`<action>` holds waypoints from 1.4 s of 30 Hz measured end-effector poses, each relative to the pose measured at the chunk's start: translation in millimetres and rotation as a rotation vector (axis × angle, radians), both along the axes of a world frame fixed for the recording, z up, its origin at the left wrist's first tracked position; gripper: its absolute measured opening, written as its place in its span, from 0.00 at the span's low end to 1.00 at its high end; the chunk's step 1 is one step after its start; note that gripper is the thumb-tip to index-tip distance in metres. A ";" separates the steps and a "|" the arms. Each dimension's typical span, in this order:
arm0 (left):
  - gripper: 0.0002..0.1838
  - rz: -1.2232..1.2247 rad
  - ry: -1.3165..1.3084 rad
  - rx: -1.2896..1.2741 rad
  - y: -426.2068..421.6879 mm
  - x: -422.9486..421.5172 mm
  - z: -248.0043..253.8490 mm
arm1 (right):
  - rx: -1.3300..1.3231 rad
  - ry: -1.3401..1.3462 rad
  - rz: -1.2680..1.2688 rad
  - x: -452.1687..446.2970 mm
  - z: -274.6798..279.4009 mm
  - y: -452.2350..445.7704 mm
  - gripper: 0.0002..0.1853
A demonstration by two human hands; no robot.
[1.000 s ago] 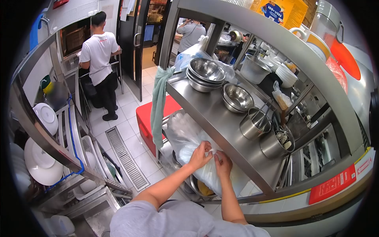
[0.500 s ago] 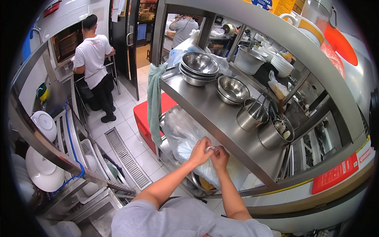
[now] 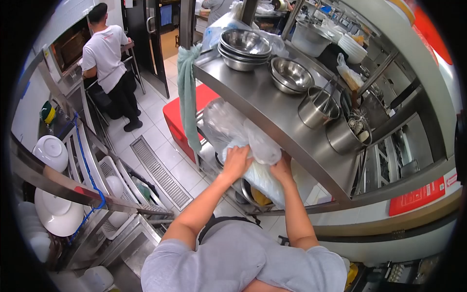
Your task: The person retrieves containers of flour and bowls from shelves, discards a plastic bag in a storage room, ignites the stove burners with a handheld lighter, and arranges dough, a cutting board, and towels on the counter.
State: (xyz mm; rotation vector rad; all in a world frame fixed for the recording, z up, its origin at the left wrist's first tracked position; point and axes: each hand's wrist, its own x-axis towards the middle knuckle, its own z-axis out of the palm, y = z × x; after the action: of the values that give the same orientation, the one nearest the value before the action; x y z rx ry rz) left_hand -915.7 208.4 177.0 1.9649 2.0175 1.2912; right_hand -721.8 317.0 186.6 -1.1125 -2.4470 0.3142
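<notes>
A clear plastic bag (image 3: 265, 141) with pale, whitish contents stands partly under the steel shelf, its mouth spread between my hands. My left hand (image 3: 237, 163) grips the bag's near left side, fingers bent over the plastic. On the other side, my right hand (image 3: 281, 170) is closed on the bag's edge, close beneath the shelf's front edge; some of its fingers are hidden by the plastic. What exactly lies inside the bag cannot be made out. Below it is a metal bowl (image 3: 247, 191) with something yellow in it.
The steel shelf (image 3: 243, 95) carries stacked metal bowls (image 3: 245, 46) and pots with utensils (image 3: 318, 108). A green towel (image 3: 188, 97) hangs at its corner, beside a red box (image 3: 177, 117). Left stands a rack with white plates (image 3: 58, 209). A person (image 3: 109, 58) works farther back.
My hands have moved apart, from pinching the bag's top together to holding its mouth spread. The bag's upper part now opens up between them. The view has shifted slightly.
</notes>
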 end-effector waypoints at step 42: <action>0.18 -0.444 -0.091 0.160 0.9 20.3 27.1 | -0.198 0.001 -0.193 30.9 14.9 -27.4 0.21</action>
State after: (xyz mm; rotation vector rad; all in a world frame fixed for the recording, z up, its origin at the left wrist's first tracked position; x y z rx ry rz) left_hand -895.4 209.3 204.0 2.2033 1.3635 1.4260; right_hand -690.9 289.6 201.5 -1.4188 -2.3226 0.5046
